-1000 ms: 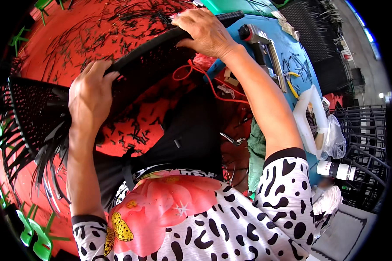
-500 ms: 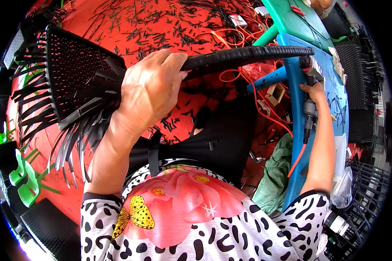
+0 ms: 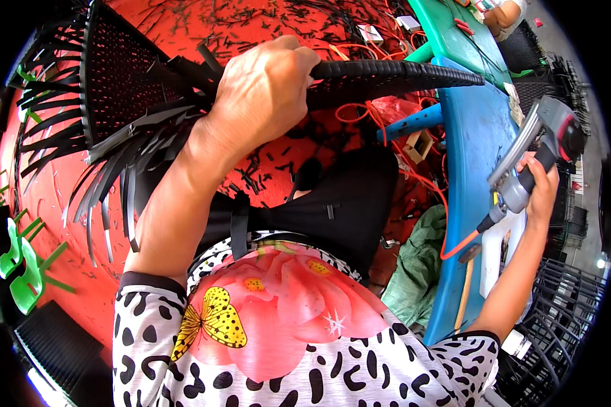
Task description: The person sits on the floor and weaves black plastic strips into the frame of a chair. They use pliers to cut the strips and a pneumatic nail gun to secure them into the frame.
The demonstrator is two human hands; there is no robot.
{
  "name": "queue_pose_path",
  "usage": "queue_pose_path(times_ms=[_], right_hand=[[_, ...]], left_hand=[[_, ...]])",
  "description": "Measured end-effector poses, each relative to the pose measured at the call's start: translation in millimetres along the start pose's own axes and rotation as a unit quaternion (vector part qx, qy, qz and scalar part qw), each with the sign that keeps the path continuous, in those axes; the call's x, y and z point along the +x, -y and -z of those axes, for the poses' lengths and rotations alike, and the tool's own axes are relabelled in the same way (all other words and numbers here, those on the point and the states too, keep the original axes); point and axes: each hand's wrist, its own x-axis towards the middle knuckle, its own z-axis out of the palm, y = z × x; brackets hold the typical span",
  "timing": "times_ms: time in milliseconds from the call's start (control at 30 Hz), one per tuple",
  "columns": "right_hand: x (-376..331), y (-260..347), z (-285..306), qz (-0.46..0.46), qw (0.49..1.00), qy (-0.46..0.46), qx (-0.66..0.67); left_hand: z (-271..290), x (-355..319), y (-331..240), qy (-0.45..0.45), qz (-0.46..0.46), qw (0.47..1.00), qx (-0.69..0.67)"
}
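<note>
My left hand (image 3: 265, 88) is closed around the edge of a black woven plastic-rattan piece (image 3: 380, 80), whose long wrapped rim reaches right toward the blue table. Loose flat black strips (image 3: 142, 146) fan out from its left part, beneath and beside my forearm. My right hand (image 3: 540, 186) grips the handle of a grey and black pneumatic stapler (image 3: 519, 186) with an orange air hose at its lower end. The stapler is held above the blue table's right edge, apart from the woven piece.
A blue table (image 3: 448, 285) stands at my right, with a hammer (image 3: 467, 271) on it and a green table (image 3: 448, 27) beyond. Black strip offcuts litter the red floor (image 3: 88, 258). Green chairs (image 3: 26, 271) are at left; a green sack (image 3: 417, 258) lies by the table. Another person sits far right.
My right hand has swung the stapler away from the rim's end, to the right, and turned it. My left hand has shifted up and right with the woven piece.
</note>
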Motion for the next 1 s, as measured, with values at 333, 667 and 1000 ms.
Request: queue_pose_path(times_ms=[333, 667, 1000], right_hand=[[-76, 102, -118, -0.070, 0.967, 0.215, 0.119], [-78, 136, -159, -0.129, 0.927, 0.321, 0.145], [-74, 145, -167, -0.126, 0.924, 0.338, 0.125]], left_hand=[[6, 6, 4, 0.061, 0.033, 0.996, -0.062], [-1, 7, 7, 0.048, 0.021, 0.997, -0.054], [3, 8, 6, 0.070, 0.039, 0.995, -0.051]])
